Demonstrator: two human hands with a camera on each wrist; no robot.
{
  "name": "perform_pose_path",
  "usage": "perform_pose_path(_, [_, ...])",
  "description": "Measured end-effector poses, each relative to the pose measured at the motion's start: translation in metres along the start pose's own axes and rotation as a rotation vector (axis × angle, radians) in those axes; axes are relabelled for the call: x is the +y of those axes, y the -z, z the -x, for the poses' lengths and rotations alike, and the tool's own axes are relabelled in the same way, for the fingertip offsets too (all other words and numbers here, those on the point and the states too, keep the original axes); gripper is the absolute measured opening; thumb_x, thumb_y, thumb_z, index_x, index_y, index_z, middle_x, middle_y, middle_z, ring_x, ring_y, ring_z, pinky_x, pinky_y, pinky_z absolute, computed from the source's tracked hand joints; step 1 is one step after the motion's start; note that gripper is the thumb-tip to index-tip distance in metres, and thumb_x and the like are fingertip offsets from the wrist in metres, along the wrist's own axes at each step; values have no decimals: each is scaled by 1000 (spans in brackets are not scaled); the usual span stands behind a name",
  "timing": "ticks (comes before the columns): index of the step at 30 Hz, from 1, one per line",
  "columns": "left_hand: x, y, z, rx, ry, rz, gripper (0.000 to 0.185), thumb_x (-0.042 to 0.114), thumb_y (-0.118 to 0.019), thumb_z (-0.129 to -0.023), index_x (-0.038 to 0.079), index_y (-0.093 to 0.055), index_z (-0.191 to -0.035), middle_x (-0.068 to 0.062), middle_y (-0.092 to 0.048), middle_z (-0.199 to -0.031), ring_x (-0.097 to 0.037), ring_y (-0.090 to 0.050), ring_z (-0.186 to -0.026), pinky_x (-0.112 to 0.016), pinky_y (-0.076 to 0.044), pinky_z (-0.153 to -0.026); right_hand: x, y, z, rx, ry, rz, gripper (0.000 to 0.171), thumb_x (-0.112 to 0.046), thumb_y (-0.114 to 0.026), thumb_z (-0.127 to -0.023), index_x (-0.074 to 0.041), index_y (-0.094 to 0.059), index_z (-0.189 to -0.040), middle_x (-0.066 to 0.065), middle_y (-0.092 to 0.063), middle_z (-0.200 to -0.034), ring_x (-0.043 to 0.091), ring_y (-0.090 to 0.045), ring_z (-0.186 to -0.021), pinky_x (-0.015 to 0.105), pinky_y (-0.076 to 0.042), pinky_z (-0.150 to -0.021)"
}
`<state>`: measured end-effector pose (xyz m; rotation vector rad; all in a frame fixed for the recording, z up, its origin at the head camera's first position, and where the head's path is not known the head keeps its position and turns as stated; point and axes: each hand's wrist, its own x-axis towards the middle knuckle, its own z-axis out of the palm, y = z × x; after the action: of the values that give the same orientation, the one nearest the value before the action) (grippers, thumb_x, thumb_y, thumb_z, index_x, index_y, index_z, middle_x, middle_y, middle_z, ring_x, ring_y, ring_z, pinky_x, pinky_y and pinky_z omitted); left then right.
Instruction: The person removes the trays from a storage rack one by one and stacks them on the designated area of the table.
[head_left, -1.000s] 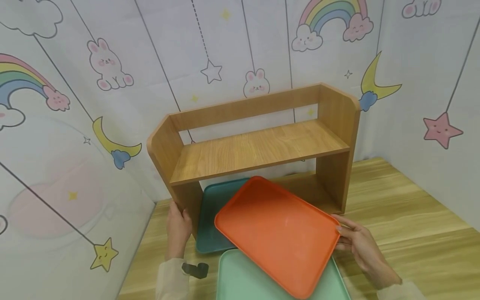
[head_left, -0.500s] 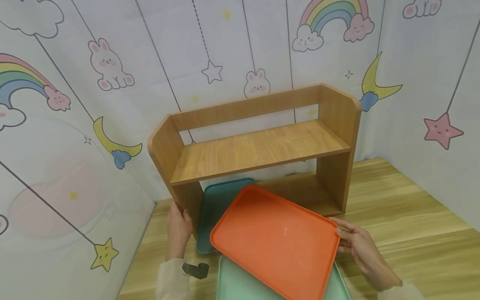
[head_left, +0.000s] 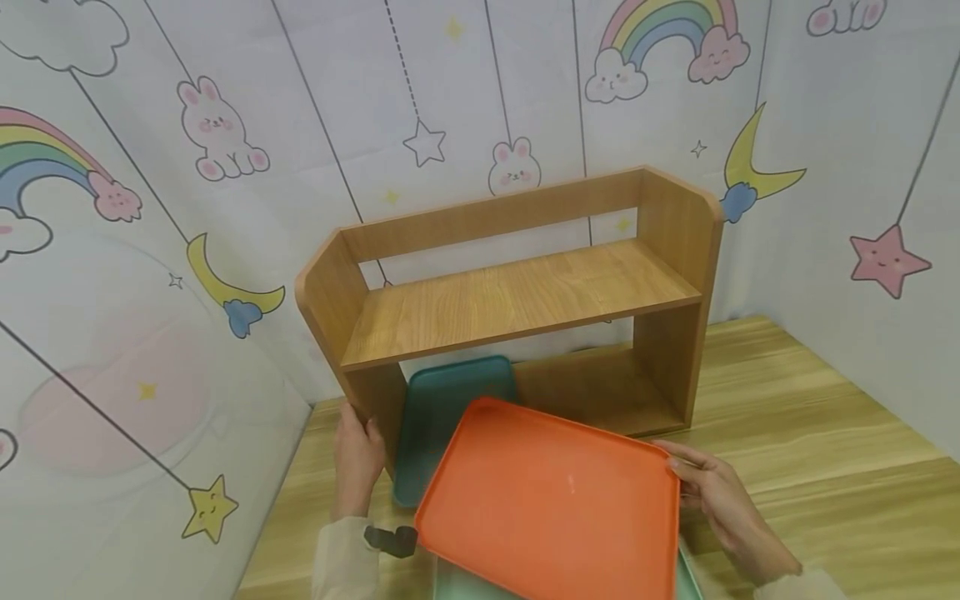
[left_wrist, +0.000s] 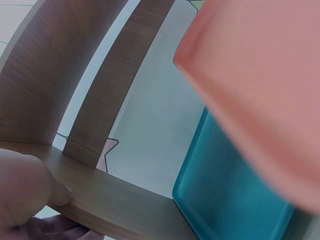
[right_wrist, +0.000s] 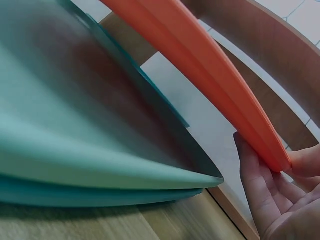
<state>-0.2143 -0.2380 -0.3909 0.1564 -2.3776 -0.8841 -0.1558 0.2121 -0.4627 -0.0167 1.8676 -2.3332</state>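
My left hand (head_left: 357,458) grips the left side panel of a two-level wooden desktop shelf (head_left: 517,300); the left wrist view shows the thumb on one face of the panel. An orange tray (head_left: 555,500) is held tilted in front of the shelf. My right hand (head_left: 720,500) pinches its far right corner between thumb and fingers. Behind it a teal tray (head_left: 450,408) lies in the shelf's lower left, its near end sticking out. Below the orange tray, largely covered in the head view, is a light green tray (right_wrist: 50,135). A bluer tray edge (right_wrist: 90,197) shows under that one.
The wood-grain table (head_left: 810,417) extends to the right of the shelf. A white cloth backdrop (head_left: 442,75) with cartoon prints stands close behind and along both sides. The left wall (head_left: 187,433) runs near my left arm.
The orange tray has come toward me and turned, uncovering more of the teal tray and the shelf's lower level, and covering more of the light green tray. My left hand stays put.
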Motion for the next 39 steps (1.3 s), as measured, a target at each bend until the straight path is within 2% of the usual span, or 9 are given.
perform_pose_path(7, [1,1,-1,-19,18,4,35,-1,-46,-93,-11,-37,-125,-36,-54,-116,-52,-52,-110,-60,-42,-95,0,0,1,-24,-40,36,29,-22,-54,-97,-24,-62,-125,-7,-72,-96,12,-70,-86,32,-58,-77])
perform_pose_path(13, [-1,1,0,-23,11,4,35,-2,-46,-93,-11,-37,-125,-37,-53,-116,-53,-52,-109,-61,-42,-94,4,1,1,-95,-39,66,28,-23,-52,-98,-27,-64,-123,-6,-72,-96,13,-70,-85,34,-58,-76])
perform_pose_path(17, [-2,1,0,-19,4,3,33,-2,-47,-93,-11,-38,-123,-37,-54,-113,-53,-53,-107,-60,-43,-92,7,2,0,-141,-32,92,33,-24,-51,-98,-19,-59,-130,-6,-71,-97,13,-69,-86,34,-58,-76])
perform_pose_path(23, [-4,1,-3,-73,43,5,29,3,-44,-95,-10,-38,-121,-35,-53,-115,-51,-53,-108,-59,-43,-92,8,1,1,-182,-37,123,45,-26,-50,-99,-4,-49,-138,-5,-71,-105,15,-69,-92,36,-58,-77])
perform_pose_path(39, [-6,0,-3,-76,47,16,30,2,-43,-95,-10,-37,-122,-35,-53,-117,-50,-52,-110,-59,-43,-93,4,0,-1,-277,-50,143,49,-25,-49,-99,2,-43,-140,-1,-70,-113,18,-70,-95,36,-58,-79])
